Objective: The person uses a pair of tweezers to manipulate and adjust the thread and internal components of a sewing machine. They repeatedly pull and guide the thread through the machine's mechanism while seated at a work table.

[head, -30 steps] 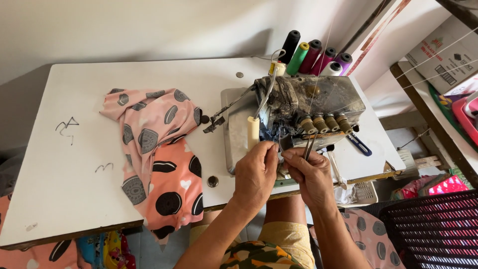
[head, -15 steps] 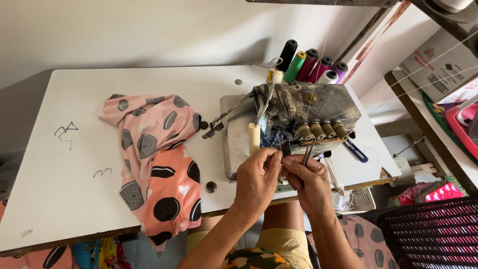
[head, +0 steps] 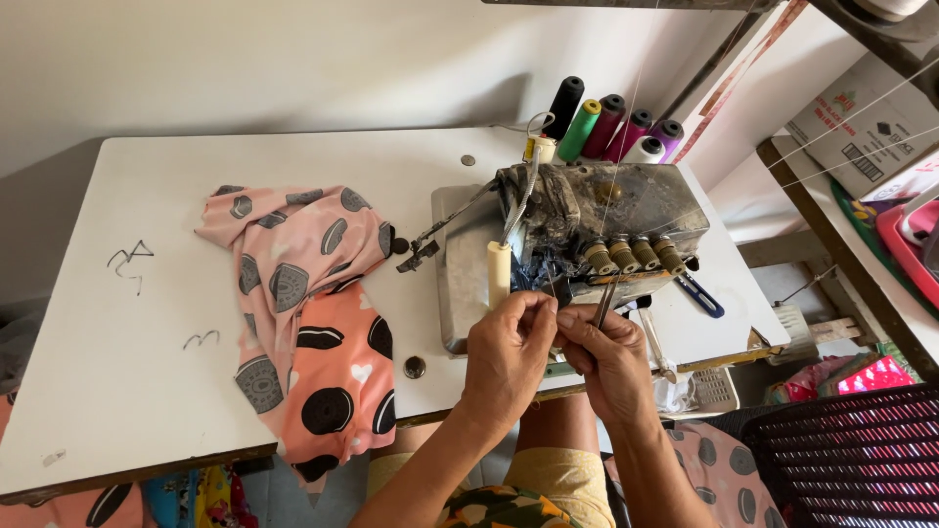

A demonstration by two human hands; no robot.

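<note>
Nearest: both hands meet at the front edge of the desk (head: 147, 391), fingertips pinched together w/ a thin thread between them. The thread itself is too fine to trace. Left hand (head: 509, 352) is curled, thumb and forefinger closed; right hand (head: 611, 357) is pinched too and holds thin tweezers (head: 603, 303) pointing up at the sewing machine (head: 587, 225).

Step in hand, as I judge it: threading the machine, working the thread end right by the row of knobs (head: 631, 254) at the machine's front. Next move likely calls for a steady pinch and a small, exact push into a narrow gap; hardly any slack for error.

Room: tight on the right, where the desk edge, a dark basket (head: 851, 460) and a shelf (head: 841, 225) crowd in. A blue-handled tool (head: 699, 293) lies just beside the machine. Left side is roomier: a pink patterned cloth (head: 313, 313) lies well apart from the hands, hanging over the front edge.

Far back: thread cones (head: 611, 127) stand behind the machine, near the wall, strands running upward.
</note>
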